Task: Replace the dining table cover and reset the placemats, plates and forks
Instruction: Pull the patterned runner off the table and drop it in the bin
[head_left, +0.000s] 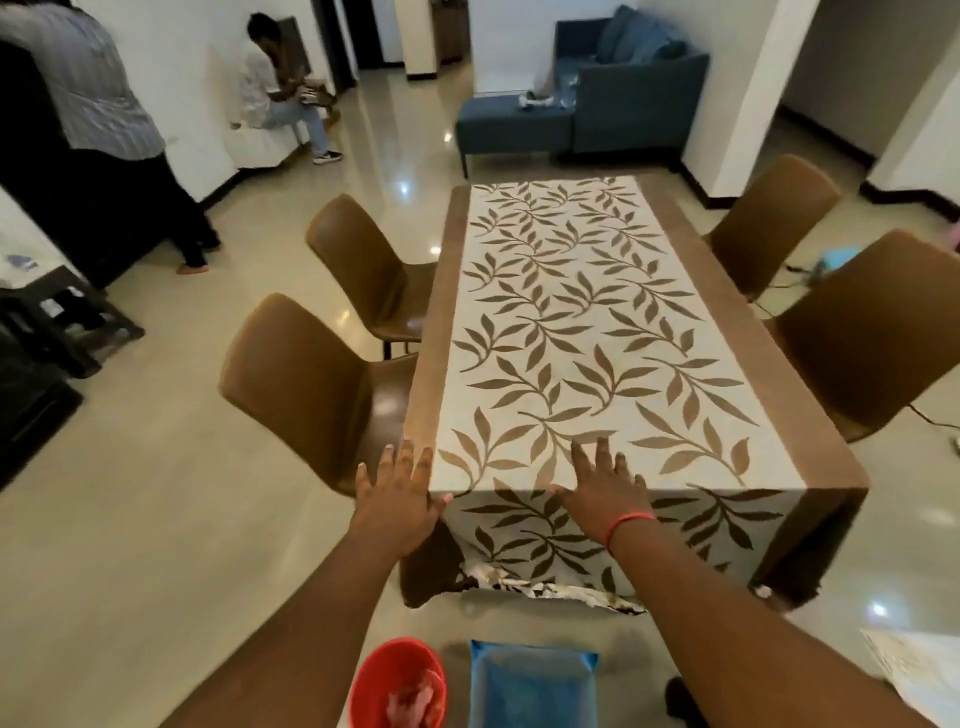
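A cream table cover (587, 332) printed with brown leaves and edged in a brown border lies over the whole surface, running from the near end to the far end and hanging down over the near edge. At the bottom of that near drape, a crumpled strip of another patterned sheet (550, 590) shows below the hem.

The left hand (400, 499) lies flat on the near left corner of the cover, its fingers (402, 457) straight and spread, the thumb wrapped against the corner edge. The right hand (605, 488) rests palm down on the near edge of the cover, nearer the middle, its fingers (602, 457) also straight and spread, gripping nothing. A red band (628, 522) circles the right wrist.

4 brown chairs stand by the surface: 2 on the left (311, 384) (363, 260) and 2 on the right (878, 332) (769, 218). On the floor at the near end sit a red bucket (374, 675) holding something pinkish, and just right of it a blue folded item (530, 686). A sheet of white printed material (914, 670) lies at the near right.

Far off, a blue sofa (597, 98) stands against the wall. At the far left, 1 person stands (98, 98) and another sits (280, 88).
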